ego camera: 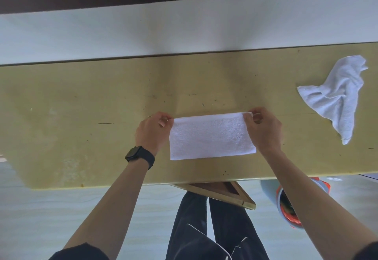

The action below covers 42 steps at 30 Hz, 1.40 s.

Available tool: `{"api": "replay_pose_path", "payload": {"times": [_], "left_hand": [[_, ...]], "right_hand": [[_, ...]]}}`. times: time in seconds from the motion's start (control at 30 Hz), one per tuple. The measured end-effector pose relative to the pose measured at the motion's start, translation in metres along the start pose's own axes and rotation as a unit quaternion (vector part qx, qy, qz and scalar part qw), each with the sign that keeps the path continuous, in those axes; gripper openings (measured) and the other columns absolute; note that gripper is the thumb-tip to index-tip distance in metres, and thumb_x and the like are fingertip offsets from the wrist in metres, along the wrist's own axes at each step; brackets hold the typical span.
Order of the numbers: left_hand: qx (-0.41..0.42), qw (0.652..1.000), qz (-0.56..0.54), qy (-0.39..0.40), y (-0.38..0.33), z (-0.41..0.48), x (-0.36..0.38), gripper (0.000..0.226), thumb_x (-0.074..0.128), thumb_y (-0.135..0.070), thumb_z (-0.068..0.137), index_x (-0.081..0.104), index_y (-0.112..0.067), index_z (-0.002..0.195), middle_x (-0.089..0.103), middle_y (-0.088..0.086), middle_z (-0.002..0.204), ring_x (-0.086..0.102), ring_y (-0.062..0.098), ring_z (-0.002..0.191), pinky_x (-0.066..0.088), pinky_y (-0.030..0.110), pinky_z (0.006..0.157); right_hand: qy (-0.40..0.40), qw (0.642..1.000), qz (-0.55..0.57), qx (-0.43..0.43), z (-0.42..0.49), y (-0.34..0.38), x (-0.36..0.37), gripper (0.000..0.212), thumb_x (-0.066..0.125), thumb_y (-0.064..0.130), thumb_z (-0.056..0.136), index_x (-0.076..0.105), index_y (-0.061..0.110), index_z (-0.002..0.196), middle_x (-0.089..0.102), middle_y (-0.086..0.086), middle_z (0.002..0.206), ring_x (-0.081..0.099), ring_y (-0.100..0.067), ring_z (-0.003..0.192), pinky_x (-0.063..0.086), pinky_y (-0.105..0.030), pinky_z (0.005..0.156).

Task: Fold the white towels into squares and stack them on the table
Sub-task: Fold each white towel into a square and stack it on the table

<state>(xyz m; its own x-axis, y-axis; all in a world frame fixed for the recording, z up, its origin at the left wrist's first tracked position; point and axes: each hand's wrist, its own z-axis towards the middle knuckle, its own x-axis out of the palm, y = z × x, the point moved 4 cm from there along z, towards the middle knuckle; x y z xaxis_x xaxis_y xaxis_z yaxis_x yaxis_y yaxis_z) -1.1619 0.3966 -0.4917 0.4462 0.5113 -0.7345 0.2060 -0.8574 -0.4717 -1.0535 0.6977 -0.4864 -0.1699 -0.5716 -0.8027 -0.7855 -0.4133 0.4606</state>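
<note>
A white towel (211, 136) lies flat on the yellow-green table (92, 106) as a folded rectangle, near the front edge at the middle. My left hand (152, 131), with a black watch on its wrist, pinches the towel's far left corner. My right hand (263, 129) pinches the far right corner. A second white towel (337, 96) lies crumpled at the table's right end, well clear of both hands.
A white wall rises behind the table's far edge. A wooden frame (221, 193) sticks out under the front edge above my dark trousers. A grey bin with an orange rim (286, 204) stands on the floor at the right.
</note>
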Motion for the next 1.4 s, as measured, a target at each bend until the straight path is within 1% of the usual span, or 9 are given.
{"api": "replay_pose_path", "payload": {"times": [0.27, 0.37, 0.53, 0.67, 0.77, 1.0, 1.17, 1.27, 1.4], "left_hand": [[0.113, 0.981, 0.139, -0.074, -0.012, -0.014, 0.008, 0.023, 0.049, -0.033, 0.097, 0.054, -0.024, 0.117, 0.060, 0.002, 0.109, 0.062, 0.031, 0.088, 0.052, 0.038, 0.067], [0.241, 0.937, 0.196, -0.158, -0.015, -0.032, 0.025, 0.033, 0.052, -0.031, 0.091, 0.054, -0.018, 0.121, 0.062, 0.011, 0.118, 0.057, 0.034, 0.103, 0.050, 0.043, 0.084], [0.337, 0.915, 0.196, -0.101, -0.012, -0.034, 0.051, 0.025, 0.051, -0.028, 0.092, 0.064, -0.023, 0.112, 0.052, 0.007, 0.139, 0.045, 0.032, 0.132, 0.035, 0.049, 0.110], [0.304, 0.918, 0.235, -0.098, -0.012, -0.034, 0.047, 0.022, 0.055, -0.031, 0.091, 0.065, -0.030, 0.111, 0.058, 0.002, 0.127, 0.057, 0.028, 0.108, 0.042, 0.041, 0.096], [0.281, 0.923, 0.248, -0.089, -0.011, -0.048, 0.041, 0.024, 0.058, -0.033, 0.089, 0.065, -0.036, 0.112, 0.065, -0.002, 0.102, 0.059, 0.025, 0.083, 0.045, 0.038, 0.082], [0.276, 0.931, 0.233, -0.051, -0.005, -0.082, 0.050, 0.032, 0.051, -0.037, 0.088, 0.063, -0.038, 0.117, 0.066, -0.008, 0.076, 0.059, 0.024, 0.075, 0.047, 0.035, 0.072], [0.334, 0.910, 0.228, -0.086, 0.004, -0.088, 0.047, 0.042, 0.058, -0.038, 0.090, 0.061, -0.028, 0.130, 0.060, 0.003, 0.131, 0.058, 0.026, 0.113, 0.048, 0.042, 0.095], [0.426, 0.873, 0.234, -0.037, 0.017, -0.096, 0.060, 0.049, 0.056, -0.045, 0.089, 0.060, -0.024, 0.134, 0.047, 0.003, 0.150, 0.044, 0.024, 0.137, 0.034, 0.046, 0.113], [0.443, 0.861, 0.248, -0.003, 0.033, -0.108, 0.074, 0.063, 0.063, -0.059, 0.085, 0.060, -0.020, 0.134, 0.044, 0.003, 0.153, 0.037, 0.022, 0.144, 0.033, 0.052, 0.113]], "right_hand": [[-0.036, 0.999, 0.002, -0.012, -0.015, 0.003, 0.001, 0.032, 0.058, 0.034, 0.089, 0.055, 0.018, 0.116, 0.055, -0.001, 0.115, 0.052, -0.024, 0.105, 0.040, -0.034, 0.083], [-0.058, 0.996, -0.022, -0.059, -0.051, 0.003, 0.007, 0.035, 0.059, 0.029, 0.090, 0.053, 0.017, 0.122, 0.050, -0.003, 0.122, 0.044, -0.024, 0.112, 0.040, -0.038, 0.091], [0.005, 0.986, -0.149, -0.074, -0.095, 0.008, 0.047, 0.035, 0.047, 0.041, 0.094, 0.050, 0.026, 0.126, 0.047, 0.004, 0.128, 0.039, -0.020, 0.116, 0.035, -0.038, 0.090], [-0.005, 0.983, -0.165, -0.077, -0.071, 0.019, 0.050, 0.035, 0.039, 0.041, 0.097, 0.049, 0.027, 0.127, 0.045, 0.007, 0.136, 0.031, -0.020, 0.125, 0.027, -0.040, 0.096], [-0.004, 0.969, -0.176, -0.172, -0.038, 0.044, 0.050, 0.036, 0.041, 0.035, 0.098, 0.053, 0.024, 0.130, 0.047, 0.009, 0.141, 0.026, -0.022, 0.138, 0.024, -0.043, 0.102], [0.117, 0.842, -0.286, -0.443, -0.022, 0.087, 0.069, 0.052, 0.040, 0.026, 0.099, 0.037, 0.023, 0.150, 0.029, 0.010, 0.160, 0.004, -0.020, 0.152, 0.007, -0.048, 0.121], [0.045, 0.855, -0.155, -0.494, -0.067, 0.036, 0.045, 0.044, 0.050, 0.032, 0.098, 0.057, 0.014, 0.137, 0.047, 0.000, 0.151, 0.035, -0.019, 0.144, 0.033, -0.047, 0.113], [0.083, 0.841, -0.169, -0.507, -0.098, -0.014, 0.044, 0.066, 0.057, 0.045, 0.093, 0.044, 0.009, 0.147, 0.032, -0.004, 0.160, 0.029, -0.019, 0.148, 0.034, -0.050, 0.113], [0.119, 0.838, -0.227, -0.482, -0.123, -0.058, 0.049, 0.083, 0.059, 0.055, 0.089, 0.031, 0.010, 0.153, 0.022, -0.001, 0.163, 0.021, -0.015, 0.150, 0.029, -0.052, 0.116]]}}
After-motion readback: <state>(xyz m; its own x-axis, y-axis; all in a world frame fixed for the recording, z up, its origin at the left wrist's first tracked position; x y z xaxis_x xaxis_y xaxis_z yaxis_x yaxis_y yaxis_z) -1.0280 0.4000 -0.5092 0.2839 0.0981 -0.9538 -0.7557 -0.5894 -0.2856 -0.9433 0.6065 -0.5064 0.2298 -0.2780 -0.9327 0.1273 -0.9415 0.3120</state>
